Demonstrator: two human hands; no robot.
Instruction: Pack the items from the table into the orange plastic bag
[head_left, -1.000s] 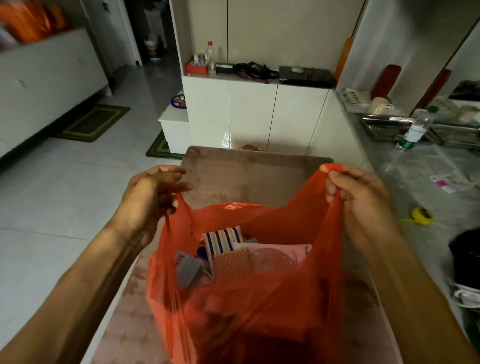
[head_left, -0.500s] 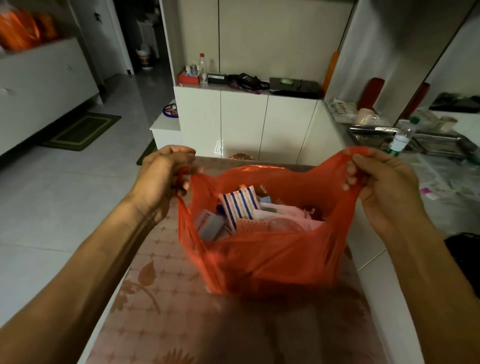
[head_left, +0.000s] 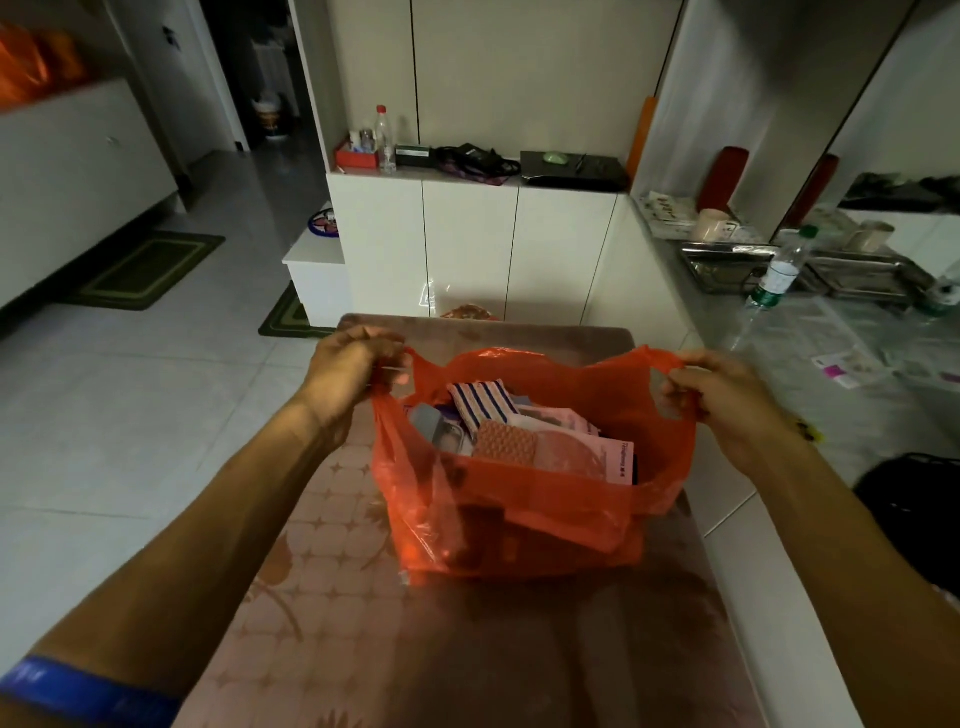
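The orange plastic bag rests on the brown patterned table, its mouth spread wide. My left hand pinches the left handle and my right hand pinches the right handle. Inside the bag I see several items: a blue-and-white striped packet, a grey box, an orange textured pad and a pink flat package. The lower contents are hidden behind the orange film.
White cabinets stand beyond the table's far edge, with bottles and a black device on top. To the right is a counter with a plastic bottle and metal trays. A black object sits at the right edge. Tiled floor lies on the left.
The bag has come down from the air and away from me onto the table. Both hands have lowered with the handles, and the bag now sags and spreads wider.
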